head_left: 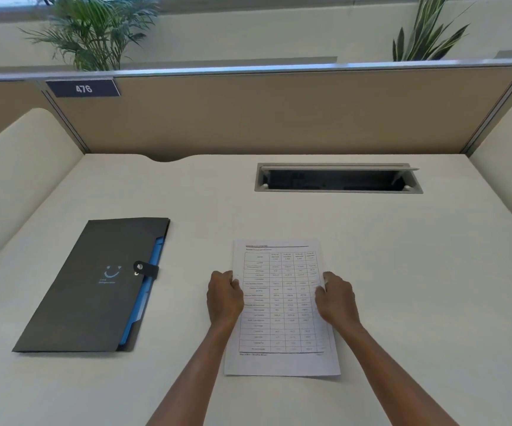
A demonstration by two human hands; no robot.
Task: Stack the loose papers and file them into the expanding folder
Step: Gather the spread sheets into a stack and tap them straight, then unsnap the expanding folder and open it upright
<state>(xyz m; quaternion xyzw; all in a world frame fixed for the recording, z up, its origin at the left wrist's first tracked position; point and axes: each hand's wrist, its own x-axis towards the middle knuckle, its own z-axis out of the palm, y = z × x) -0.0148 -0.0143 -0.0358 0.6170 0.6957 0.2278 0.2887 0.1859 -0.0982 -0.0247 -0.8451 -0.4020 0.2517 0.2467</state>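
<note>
A stack of white papers (281,305) with a printed table on top lies on the desk in front of me. My left hand (224,298) grips its left edge and my right hand (337,298) grips its right edge, thumbs on top. The dark grey expanding folder (89,290) lies flat to the left, apart from the papers. Its snap strap (145,269) is fastened and blue inner pockets show along its right edge.
The cream desk (417,287) has an open cable hatch (337,179) at the back right. Padded side panels (18,167) rise on both sides and a tan partition (264,112) with a "476" plate stands behind. Plants sit beyond it.
</note>
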